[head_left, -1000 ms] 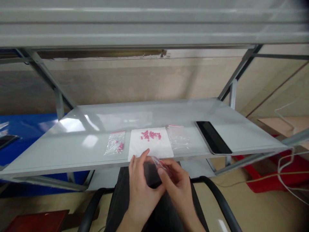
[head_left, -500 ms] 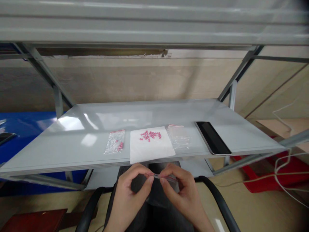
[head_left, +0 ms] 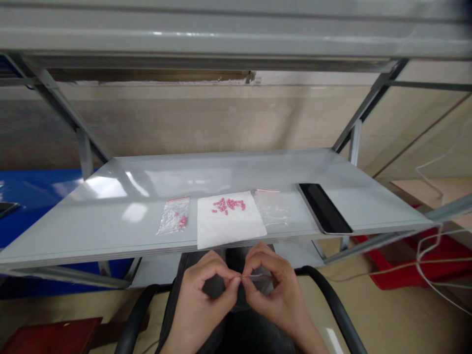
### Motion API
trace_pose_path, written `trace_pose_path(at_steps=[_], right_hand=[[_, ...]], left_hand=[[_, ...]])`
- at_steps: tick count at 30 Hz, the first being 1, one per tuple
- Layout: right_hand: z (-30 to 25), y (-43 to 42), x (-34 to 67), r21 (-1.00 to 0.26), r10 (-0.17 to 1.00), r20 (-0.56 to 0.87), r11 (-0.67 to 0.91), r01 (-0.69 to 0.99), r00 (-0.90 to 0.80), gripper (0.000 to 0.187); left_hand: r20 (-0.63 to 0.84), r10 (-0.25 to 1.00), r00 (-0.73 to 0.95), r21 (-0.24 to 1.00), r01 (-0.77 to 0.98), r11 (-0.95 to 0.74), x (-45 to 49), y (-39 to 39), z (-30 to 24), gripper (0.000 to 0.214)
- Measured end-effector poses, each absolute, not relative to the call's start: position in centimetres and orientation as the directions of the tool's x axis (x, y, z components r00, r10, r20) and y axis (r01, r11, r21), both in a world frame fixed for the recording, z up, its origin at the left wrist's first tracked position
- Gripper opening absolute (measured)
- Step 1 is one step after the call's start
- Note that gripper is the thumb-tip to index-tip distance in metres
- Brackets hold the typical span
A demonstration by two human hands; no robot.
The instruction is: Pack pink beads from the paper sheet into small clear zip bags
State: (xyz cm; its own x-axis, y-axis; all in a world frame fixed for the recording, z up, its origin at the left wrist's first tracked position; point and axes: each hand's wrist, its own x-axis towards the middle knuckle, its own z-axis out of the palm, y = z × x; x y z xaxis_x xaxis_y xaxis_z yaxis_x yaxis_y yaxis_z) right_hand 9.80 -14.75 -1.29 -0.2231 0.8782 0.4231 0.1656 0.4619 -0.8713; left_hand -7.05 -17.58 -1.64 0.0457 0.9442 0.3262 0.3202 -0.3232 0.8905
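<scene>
Over my lap, my left hand [head_left: 210,297] and my right hand [head_left: 271,285] meet fingertip to fingertip. Both pinch the top edge of a clear zip bag [head_left: 263,279], mostly hidden by my fingers and hard to see against dark trousers. Past them, a white paper sheet [head_left: 224,231] lies at the table's front edge with many small pink beads [head_left: 228,205] scattered on it. Left of the sheet is a clear zip bag with a few pink beads [head_left: 173,216] inside. Flat clear zip bags [head_left: 272,206] lie to its right.
A dark-screened tablet [head_left: 324,209] rests on the right of the light grey table [head_left: 92,216]. Metal struts [head_left: 359,115] rise at both sides to a shelf [head_left: 236,29] overhead. Black chair armrests [head_left: 328,300] flank me, and white cables [head_left: 420,255] hang at right.
My hands have drawn together, so the fingertips now touch along the bag's edge. The view has tilted slightly; the things on the table have stayed put.
</scene>
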Motion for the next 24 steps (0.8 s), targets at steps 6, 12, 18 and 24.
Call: trace_pose_path(at_steps=[6,12,18,24], right_hand=[[-1.4,-14.6,10.1,-0.894,0.896,0.391,0.424,0.147,-0.209,0.012],[-1.6,-14.5,10.4,-0.907,0.899,0.381,0.409,0.103,-0.216,0.013],[-1.9,-14.3,10.8,-0.929,0.918,0.354,0.368,0.05,-0.182,0.011],[-2.5,-14.3,11.2,-0.962,0.962,0.27,0.268,-0.061,-0.039,0.012]], left_hand=[[0.319,0.948,0.017,0.889,0.34,-0.306,-7.1,-17.6,-1.6,0.017],[0.298,0.954,0.023,0.904,0.314,-0.29,-7.4,-17.6,-1.6,0.015],[0.334,0.943,0.006,0.884,0.345,-0.316,-7.7,-17.6,-1.6,0.017],[0.423,0.904,0.056,0.847,0.331,-0.416,-8.1,-16.6,-1.3,0.014]])
